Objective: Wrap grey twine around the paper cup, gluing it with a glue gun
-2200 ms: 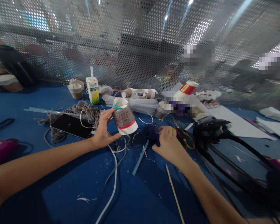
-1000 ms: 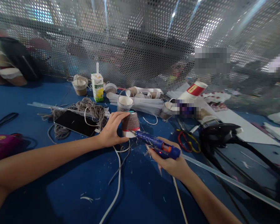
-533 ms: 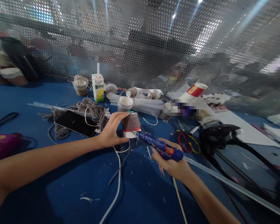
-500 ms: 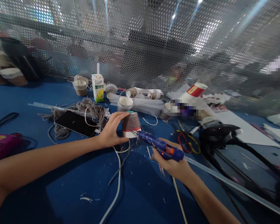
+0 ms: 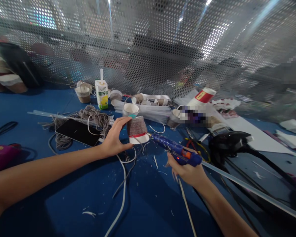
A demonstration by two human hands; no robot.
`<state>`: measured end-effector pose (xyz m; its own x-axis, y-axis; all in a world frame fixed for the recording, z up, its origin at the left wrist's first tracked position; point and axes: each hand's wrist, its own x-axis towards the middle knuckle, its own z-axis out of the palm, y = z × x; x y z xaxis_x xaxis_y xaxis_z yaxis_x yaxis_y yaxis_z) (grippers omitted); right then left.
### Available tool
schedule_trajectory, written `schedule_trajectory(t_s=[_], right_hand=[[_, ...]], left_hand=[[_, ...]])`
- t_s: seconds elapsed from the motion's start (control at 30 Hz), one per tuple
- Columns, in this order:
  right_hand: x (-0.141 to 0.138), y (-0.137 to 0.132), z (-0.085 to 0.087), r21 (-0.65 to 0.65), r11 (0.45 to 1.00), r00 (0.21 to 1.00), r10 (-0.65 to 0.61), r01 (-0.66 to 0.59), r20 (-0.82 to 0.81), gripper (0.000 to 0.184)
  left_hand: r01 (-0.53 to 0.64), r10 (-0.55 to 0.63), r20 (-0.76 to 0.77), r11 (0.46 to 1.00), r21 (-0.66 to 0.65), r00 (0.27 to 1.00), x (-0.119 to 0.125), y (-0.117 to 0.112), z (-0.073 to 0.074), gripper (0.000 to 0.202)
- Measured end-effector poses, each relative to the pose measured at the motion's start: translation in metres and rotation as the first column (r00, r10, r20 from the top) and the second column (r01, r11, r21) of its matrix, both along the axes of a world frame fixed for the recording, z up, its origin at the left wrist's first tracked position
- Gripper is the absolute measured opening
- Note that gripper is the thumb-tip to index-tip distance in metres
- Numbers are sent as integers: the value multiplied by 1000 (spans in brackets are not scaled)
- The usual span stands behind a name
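Note:
My left hand (image 5: 116, 138) grips a paper cup (image 5: 137, 129) between thumb and fingers, its rim side facing down. Grey-brown yarn is wound around most of the cup, with a red band and a white strip bare below. In my right hand (image 5: 187, 169) is a blue glue gun (image 5: 171, 146), its nozzle pointing left at the cup's right edge by the red band. A long clear glue stick (image 5: 236, 181) trails from the gun's back end. A loose grey yarn end (image 5: 128, 176) and a white cord (image 5: 123, 194) hang below the cup onto the table.
Beyond the cup stand a small handled bucket (image 5: 131, 108) and a juice carton (image 5: 102, 94). A phone (image 5: 77, 132) lies against tangled grey yarn (image 5: 93, 113). Clear glue sticks (image 5: 152, 112) are piled behind. At right are scissors (image 5: 203, 148) and a black object with a cable (image 5: 229, 144).
The glue gun has shifted right, its nozzle going from the cup's front to its right edge. The cup is tilted slightly, and the whole view has shifted a little.

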<state>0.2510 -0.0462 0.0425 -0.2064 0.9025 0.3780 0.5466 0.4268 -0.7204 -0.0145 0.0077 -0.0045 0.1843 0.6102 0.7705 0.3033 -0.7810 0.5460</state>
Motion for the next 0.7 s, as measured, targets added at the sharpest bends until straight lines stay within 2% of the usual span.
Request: schedule_trajectory(t_s=[0.17, 0.23, 0.37, 0.43, 0.57, 0.63, 0.7], right_hand=[[12, 7, 5, 38, 998, 989, 34, -40, 146, 8], [11, 8, 6, 49, 998, 979, 28, -39, 202, 10], [5, 13, 6, 123, 990, 935, -106, 68, 338, 21], [6, 19, 6, 165, 980, 880, -173, 109, 443, 24], [20, 32, 6, 161, 968, 664, -248, 190, 706, 33], [28, 36, 8, 84, 979, 673, -189, 185, 715, 43], [32, 34, 14, 50, 991, 755, -130, 128, 643, 56]], left_hand=[[44, -44, 43, 999, -2, 998, 0, 1, -2, 79], [74, -74, 61, 997, 0, 995, 0, 1, -3, 78], [91, -93, 64, 995, 40, 994, 0, 2, -3, 80], [53, -54, 19, 997, 51, 998, -1, 1, -1, 82], [-57, 58, -99, 998, 16, 993, -1, -4, 6, 77], [-89, 88, -132, 996, 1, 987, 0, -5, 7, 77], [-104, 102, -147, 995, -7, 984, 1, -5, 7, 78]])
